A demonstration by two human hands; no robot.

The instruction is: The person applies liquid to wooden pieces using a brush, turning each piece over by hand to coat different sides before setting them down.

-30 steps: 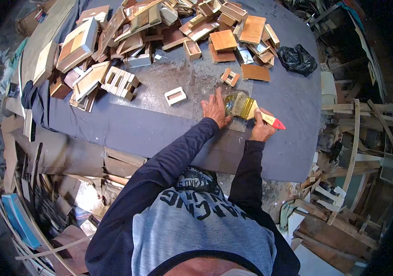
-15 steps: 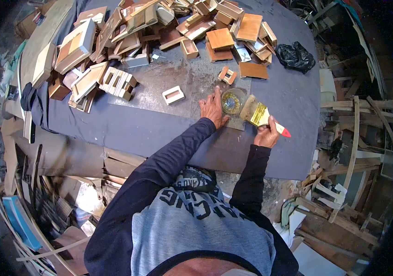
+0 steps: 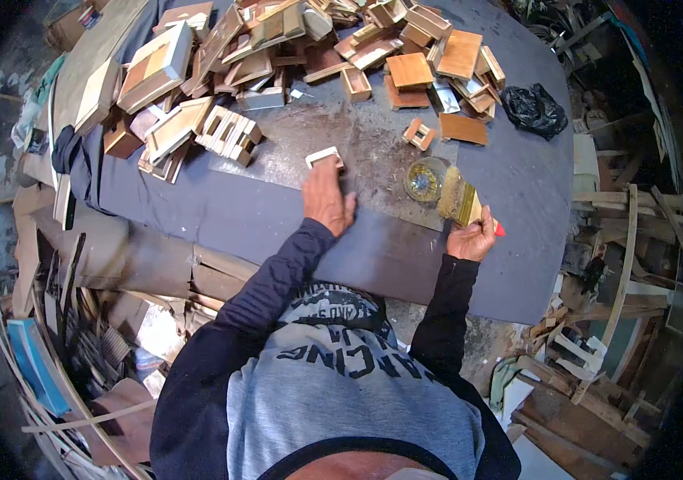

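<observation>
My left hand (image 3: 328, 200) reaches over a small pale wooden frame (image 3: 324, 155) on the table; its fingertips overlap the frame's near edge, and the thumb stands apart. Motion blurs the fingers, so I cannot tell whether they touch it. In my right hand (image 3: 473, 237) is a wide paintbrush (image 3: 461, 200) with a red-tipped handle, its bristles pointing away from me. Left of the bristles stands a round clear container (image 3: 424, 181) with yellowish contents. A small orange-brown wooden frame (image 3: 418, 134) lies just beyond the container.
Wooden boxes and frames (image 3: 253, 68) are heaped along the table's far side. Several pale frames (image 3: 229, 135) stand pressed together at the left. A black plastic bag (image 3: 533, 110) lies at the right of the dark cloth (image 3: 517, 264). Scrap wood (image 3: 597, 320) clutters the floor.
My left hand has left the container's side and moved left to the pale frame. The right hand still holds the brush beside the container, now tilted differently. The whole view has shifted slightly.
</observation>
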